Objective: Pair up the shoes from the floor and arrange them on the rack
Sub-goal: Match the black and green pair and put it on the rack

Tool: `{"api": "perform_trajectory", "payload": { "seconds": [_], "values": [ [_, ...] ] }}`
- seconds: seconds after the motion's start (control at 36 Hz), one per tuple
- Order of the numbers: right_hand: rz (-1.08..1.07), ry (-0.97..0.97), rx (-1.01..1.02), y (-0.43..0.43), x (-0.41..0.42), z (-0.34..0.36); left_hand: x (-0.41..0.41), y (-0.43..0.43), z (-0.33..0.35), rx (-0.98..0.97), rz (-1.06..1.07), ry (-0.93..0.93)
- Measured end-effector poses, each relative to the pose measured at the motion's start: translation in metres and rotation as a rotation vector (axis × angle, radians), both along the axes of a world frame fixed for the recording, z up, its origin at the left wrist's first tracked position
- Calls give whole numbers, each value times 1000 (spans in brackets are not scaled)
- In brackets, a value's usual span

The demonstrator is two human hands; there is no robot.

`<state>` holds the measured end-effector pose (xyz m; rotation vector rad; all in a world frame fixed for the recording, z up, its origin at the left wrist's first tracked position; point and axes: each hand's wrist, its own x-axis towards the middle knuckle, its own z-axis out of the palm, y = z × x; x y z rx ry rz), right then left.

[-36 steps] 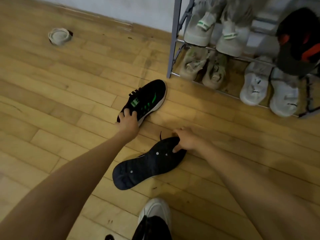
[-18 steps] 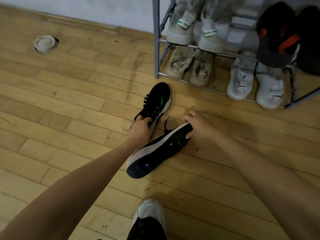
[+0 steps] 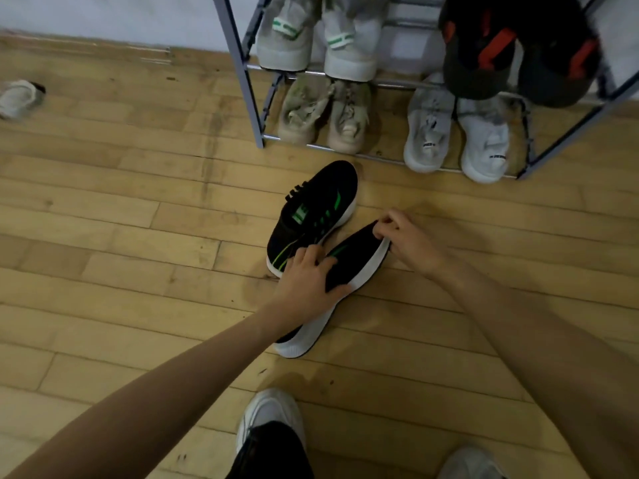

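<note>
On the floor just in front of the rack's left leg, both hands are on one black shoe. Left hand lies over its middle, fingers curled down over the upper & thumb along the white sole edge, so clamped on it. Right hand pinches the end nearest the rack, fingers closed on the rim there. Shoe looks about upright now, sole down, maybe tilted a bit toward the right hand; can't tell if it sits flat.

Its mate, a black shoe w/ green stripes, stands sole down just beside it on the rack side, touching or nearly so; the left fingers hide the gap.

Step in hand, as I read it: setting the pair side by side before lifting. To do it well: level the held shoe, line up both ends w/ the mate, both pointing the same way, then take one shoe per hand, or pinch both at the openings w/ one hand.

Rack: bottom shelf holds a beige pair at the left & a grey pair at the right; the shelf above has a pale pair & a dark pair w/ red. Both look full, so a free shelf must be higher, out of view. One stray pale shoe lies by the left edge of the floor, well apart. Person's own white shoe is at the bottom.
</note>
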<state>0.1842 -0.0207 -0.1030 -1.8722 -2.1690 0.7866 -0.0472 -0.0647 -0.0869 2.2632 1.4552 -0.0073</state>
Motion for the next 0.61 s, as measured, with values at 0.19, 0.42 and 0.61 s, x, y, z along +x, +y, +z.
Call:
{"api": "perform_trajectory", "payload": {
  "seconds": [0.19,0.42,0.61],
  "values": [
    [48,-25,80,-15,7,-10,14,-25,-13,-238,88,218],
    [-1,26,-124,-37,18,-1,21,-31,-16,-316,145,160],
    [-248,310,13,-26,-5,17,23,-18,0,-160,262,-42]
  ]
}}
